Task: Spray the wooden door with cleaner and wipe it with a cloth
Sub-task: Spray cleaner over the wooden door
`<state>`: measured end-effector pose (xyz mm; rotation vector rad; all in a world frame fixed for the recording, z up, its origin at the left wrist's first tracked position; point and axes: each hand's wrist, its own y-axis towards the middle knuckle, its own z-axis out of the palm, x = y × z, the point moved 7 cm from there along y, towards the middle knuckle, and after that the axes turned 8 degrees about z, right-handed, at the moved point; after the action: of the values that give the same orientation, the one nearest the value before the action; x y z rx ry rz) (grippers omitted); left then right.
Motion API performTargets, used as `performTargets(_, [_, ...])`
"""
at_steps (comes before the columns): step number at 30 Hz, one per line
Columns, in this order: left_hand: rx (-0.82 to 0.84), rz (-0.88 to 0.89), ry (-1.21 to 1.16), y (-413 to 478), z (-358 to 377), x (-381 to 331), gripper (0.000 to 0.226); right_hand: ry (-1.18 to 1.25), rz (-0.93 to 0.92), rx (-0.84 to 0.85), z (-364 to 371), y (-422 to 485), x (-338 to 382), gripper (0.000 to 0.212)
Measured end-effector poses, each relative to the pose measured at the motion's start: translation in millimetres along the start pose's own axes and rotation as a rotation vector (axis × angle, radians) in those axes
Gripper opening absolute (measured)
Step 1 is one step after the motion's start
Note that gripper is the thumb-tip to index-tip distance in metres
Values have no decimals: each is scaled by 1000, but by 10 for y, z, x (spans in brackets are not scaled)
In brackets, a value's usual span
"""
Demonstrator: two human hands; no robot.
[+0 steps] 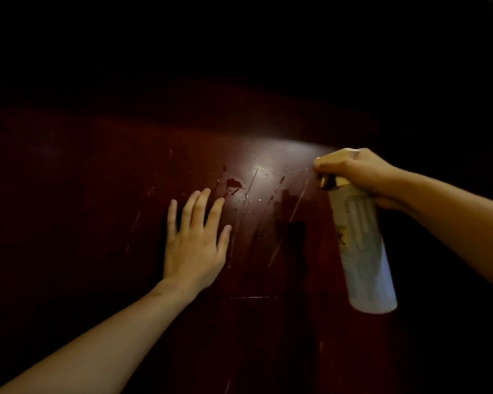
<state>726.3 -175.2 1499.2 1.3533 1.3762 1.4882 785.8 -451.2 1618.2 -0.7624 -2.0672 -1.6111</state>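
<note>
Dark red-brown wood fills the frame as a person sprays a wooden door with cleaner in dim light. The right hand is clamped around the head of a white spray bottle, fingers wrapped over the trigger, with the bottle's long axis hanging down and slightly to the right from the grip. Its nozzle points left across the panel, and a pale cone of mist fans out from it toward the lit patch at the centre.

Wet drops and runs glisten on that patch, with thin streaks trailing down the wood below them. The left hand lies flat against the door, fingers spread apart and holding nothing, its fingertips just beside the lower left edge of the wet area.

No cloth appears anywhere in view, and much of the surround is too dark to read. Judged from this, the spraying step is in hand and the wiping has not begun. The wetted area lies up and to the right of the left hand's fingers and to the left of the bottle, between the two hands; the empty left hand is the nearer and likely the one free to take up a cloth.
</note>
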Motion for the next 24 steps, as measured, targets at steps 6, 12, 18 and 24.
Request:
performTargets(6, [30, 64, 3, 102, 208, -587, 60, -33, 86, -24, -353, -14, -374, 21])
performTargets(12, [3, 31, 83, 102, 284, -664, 60, -181, 57, 122, -239, -90, -554, 32])
performTargets(18, [-35, 25, -203, -9, 139, -516, 56, -98, -32, 166, -36, -145, -456, 23])
performTargets(24, [-29, -213, -166, -1284, -363, 441, 52, 21, -144, 445, 969, -777, -250, 18])
